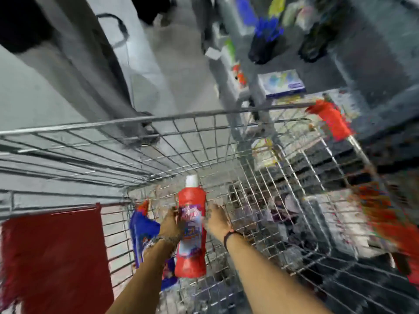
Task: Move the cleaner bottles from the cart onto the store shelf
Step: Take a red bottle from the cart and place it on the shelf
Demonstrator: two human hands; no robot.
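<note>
Red cleaner bottle (191,232), white cap, upright inside wire cart (158,120), blue bottle (141,230) beside

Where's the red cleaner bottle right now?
The red cleaner bottle is low in the centre of the head view, inside the wire cart, between the left hand and right hand, with a blue bottle to its left.

Pretty blurry overall. There's a grey floor (172,71) with a black cable (122,30) snaking across it, a white paper tag (213,52) nearby, and a flat blue-and-white box (281,82) lying further right. A dark pair of shoes (263,49) stands up top.
</note>
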